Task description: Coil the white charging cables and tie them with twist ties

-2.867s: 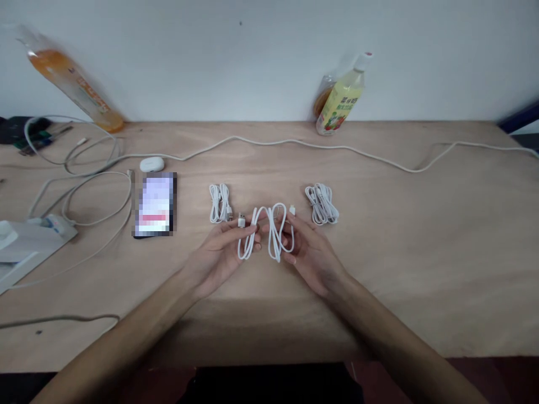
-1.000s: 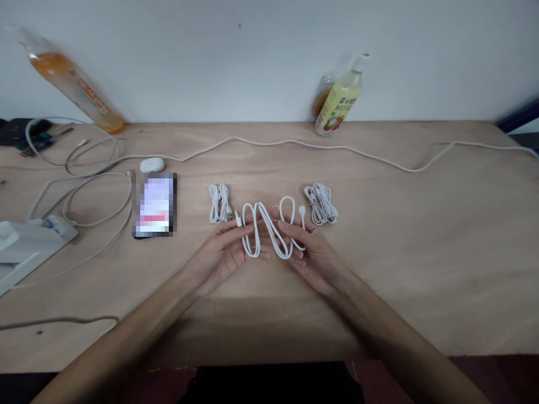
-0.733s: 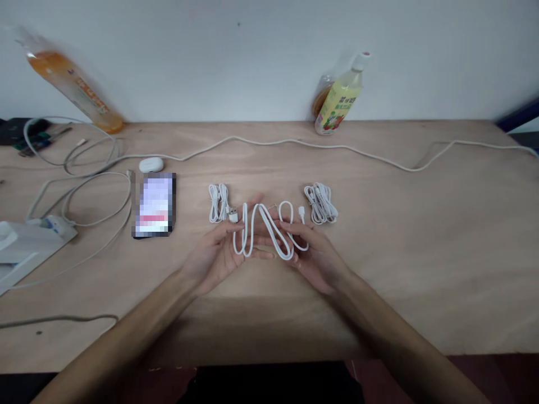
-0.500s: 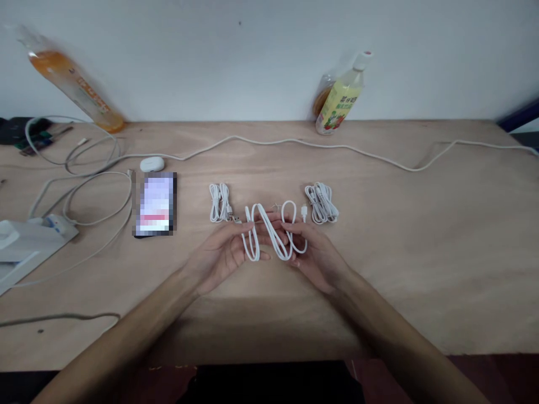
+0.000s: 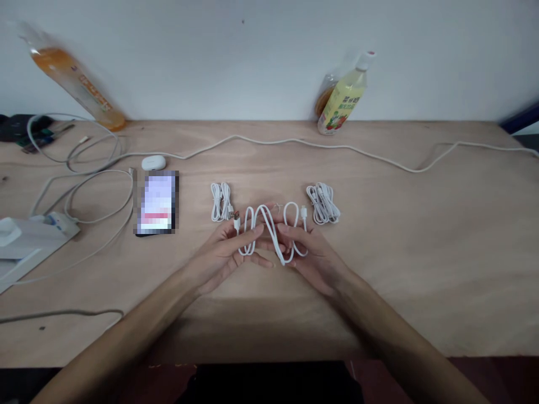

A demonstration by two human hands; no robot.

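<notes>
Between my two hands is a loosely looped white USB cable, held above the wooden table. My left hand pinches the loops on the left with its thumb on top; the USB plug sticks up beside it. My right hand is closed on the loops at the right, with the smaller connector pointing up near its thumb. Just beyond my left hand lies a coiled white cable bundle. Another, thicker coiled bundle lies beyond my right hand.
A phone and a white earbud case lie to the left, near a white power strip and tangled cables. A long white cable crosses the table. Two bottles, one orange and one yellow, stand by the wall.
My left thumb has moved right over the loops, and the loops there have shifted. The USB plug now stands upright above my left hand. My right hand keeps its hold.
</notes>
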